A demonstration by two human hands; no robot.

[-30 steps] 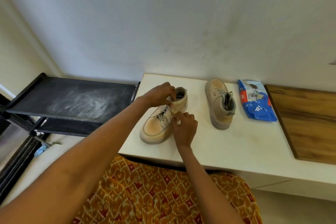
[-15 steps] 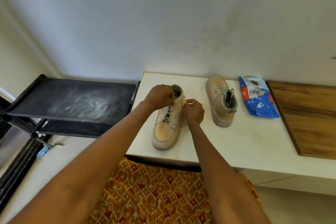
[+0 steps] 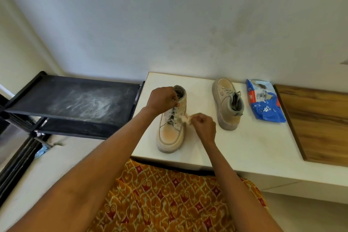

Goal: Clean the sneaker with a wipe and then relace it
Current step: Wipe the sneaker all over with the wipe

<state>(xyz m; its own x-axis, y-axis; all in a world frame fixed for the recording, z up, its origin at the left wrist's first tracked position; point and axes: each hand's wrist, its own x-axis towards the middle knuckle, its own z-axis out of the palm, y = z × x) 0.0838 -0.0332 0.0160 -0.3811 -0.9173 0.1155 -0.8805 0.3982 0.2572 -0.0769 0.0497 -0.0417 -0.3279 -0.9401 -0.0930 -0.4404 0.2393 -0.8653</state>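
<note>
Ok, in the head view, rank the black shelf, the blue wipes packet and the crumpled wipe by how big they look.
1. Black shelf, largest.
2. Blue wipes packet.
3. Crumpled wipe, smallest, pinched in the right hand.

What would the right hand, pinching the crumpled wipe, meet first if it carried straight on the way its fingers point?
Probably the near sneaker's laced side: the right hand and wipe point left towards it.

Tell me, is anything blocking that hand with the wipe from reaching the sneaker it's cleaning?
Nothing visible. The right hand pinches the wipe right beside the near sneaker, with only bare white tabletop around. The left hand already grips its collar.
</note>
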